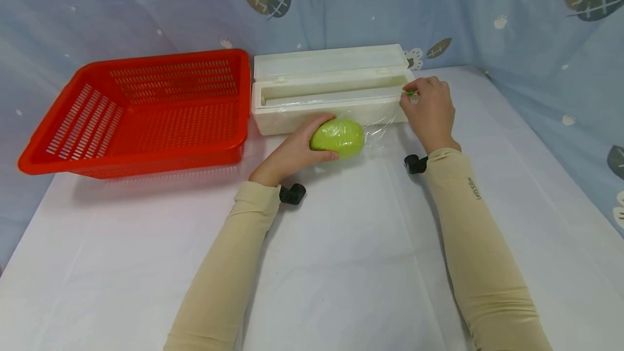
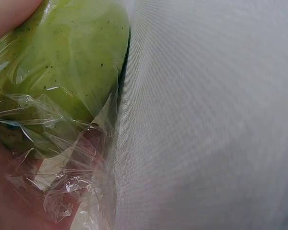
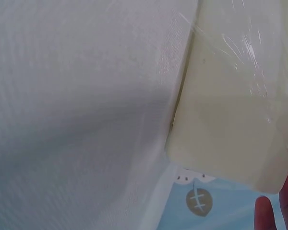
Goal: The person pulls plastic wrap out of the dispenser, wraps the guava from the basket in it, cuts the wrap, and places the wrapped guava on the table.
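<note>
A green, dark-speckled fruit (image 1: 341, 137) lies on the table in front of a long white cling film box (image 1: 326, 111). My left hand (image 1: 294, 148) grips the fruit from its left side, with the thumb along its near edge. Clear cling film (image 2: 72, 191) covers the fruit in crumpled folds and stretches from it toward the box. At the box's right end my right hand (image 1: 431, 110) pinches a small green cutter tab (image 1: 411, 92). In the right wrist view, film lies over the box's front (image 3: 235, 115), and only some fingers (image 3: 265, 213) show.
To the left of the box stands a red plastic basket (image 1: 166, 123) with slotted walls. The box's lid (image 1: 329, 61) is raised at the back. A blue leaf-patterned cloth (image 1: 341, 4) hangs behind the white-covered table (image 1: 336, 264).
</note>
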`<action>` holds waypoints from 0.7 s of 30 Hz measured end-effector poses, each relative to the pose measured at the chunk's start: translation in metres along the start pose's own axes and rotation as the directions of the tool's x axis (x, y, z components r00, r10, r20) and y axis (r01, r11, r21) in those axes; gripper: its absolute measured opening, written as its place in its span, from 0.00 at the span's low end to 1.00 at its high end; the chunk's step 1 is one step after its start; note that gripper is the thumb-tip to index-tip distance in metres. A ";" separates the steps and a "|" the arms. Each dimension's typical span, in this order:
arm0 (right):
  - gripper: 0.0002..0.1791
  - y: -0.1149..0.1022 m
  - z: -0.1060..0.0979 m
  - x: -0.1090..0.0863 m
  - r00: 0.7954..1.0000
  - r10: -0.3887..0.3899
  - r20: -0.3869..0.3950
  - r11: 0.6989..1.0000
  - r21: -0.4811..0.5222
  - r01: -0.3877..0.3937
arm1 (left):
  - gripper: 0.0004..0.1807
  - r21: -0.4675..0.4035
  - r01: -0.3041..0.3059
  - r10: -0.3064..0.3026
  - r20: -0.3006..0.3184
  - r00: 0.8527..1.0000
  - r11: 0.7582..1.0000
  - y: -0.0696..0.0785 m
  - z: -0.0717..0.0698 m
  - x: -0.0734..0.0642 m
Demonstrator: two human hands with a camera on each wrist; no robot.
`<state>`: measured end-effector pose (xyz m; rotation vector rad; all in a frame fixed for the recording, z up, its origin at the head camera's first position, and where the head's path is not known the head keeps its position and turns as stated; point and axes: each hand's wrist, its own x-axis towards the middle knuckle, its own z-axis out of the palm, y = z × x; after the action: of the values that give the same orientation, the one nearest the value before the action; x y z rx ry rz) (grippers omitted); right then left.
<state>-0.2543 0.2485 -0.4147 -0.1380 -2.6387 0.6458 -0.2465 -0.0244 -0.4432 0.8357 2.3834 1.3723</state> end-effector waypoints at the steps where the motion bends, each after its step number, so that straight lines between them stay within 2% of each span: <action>1: 0.15 0.001 0.000 0.000 1.000 0.004 0.000 1.000 0.000 -0.004 | 0.43 -0.004 0.001 -0.001 0.001 1.000 1.000 0.000 0.000 0.000; 4: 0.16 0.003 -0.001 0.001 1.000 0.020 0.002 1.000 0.012 -0.020 | 0.43 -0.005 0.005 -0.005 0.003 1.000 1.000 0.001 0.001 0.001; 11: 0.17 0.013 -0.002 0.002 0.990 0.137 0.035 0.989 0.049 -0.138 | 0.43 0.001 0.004 -0.004 0.003 1.000 1.000 0.001 0.001 0.002; 19: 0.19 0.017 -0.003 0.004 0.987 0.141 0.072 0.983 0.105 -0.148 | 0.43 0.026 0.010 -0.010 -0.009 1.000 1.000 -0.001 0.001 0.000; 21: 0.22 0.018 -0.003 0.004 0.983 0.160 0.093 0.976 0.135 -0.172 | 0.43 0.029 0.010 -0.010 -0.010 1.000 1.000 -0.001 0.000 0.000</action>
<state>-0.2564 0.2665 -0.4189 -0.2990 -2.6668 0.9112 -0.2465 -0.0249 -0.4437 0.8253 2.4173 1.3436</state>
